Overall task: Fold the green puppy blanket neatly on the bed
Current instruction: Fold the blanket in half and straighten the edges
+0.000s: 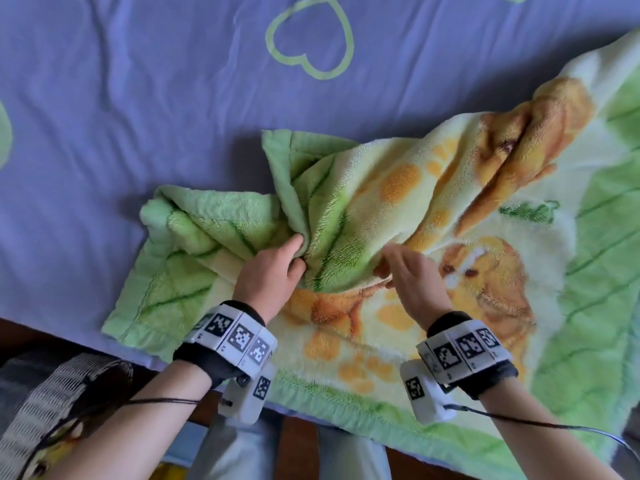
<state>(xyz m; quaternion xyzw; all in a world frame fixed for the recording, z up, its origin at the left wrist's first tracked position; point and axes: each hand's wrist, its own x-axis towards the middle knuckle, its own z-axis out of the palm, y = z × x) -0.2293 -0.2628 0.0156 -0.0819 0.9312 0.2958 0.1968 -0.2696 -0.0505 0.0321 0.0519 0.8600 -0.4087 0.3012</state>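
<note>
Two arms reach out from the bottom, each with one black wristband (227, 344) that has white tags on it. One big purple bed (138, 116) has green heart shapes. One green blanket (433, 237) with puppies lies bunched up on the bed's near edge, toward the right. One left hand (270, 275) has its fingers (294, 244) closed on a fold of blanket. One right hand (412, 275) is blurry; its fingers look open, just touching the blanket.
</note>
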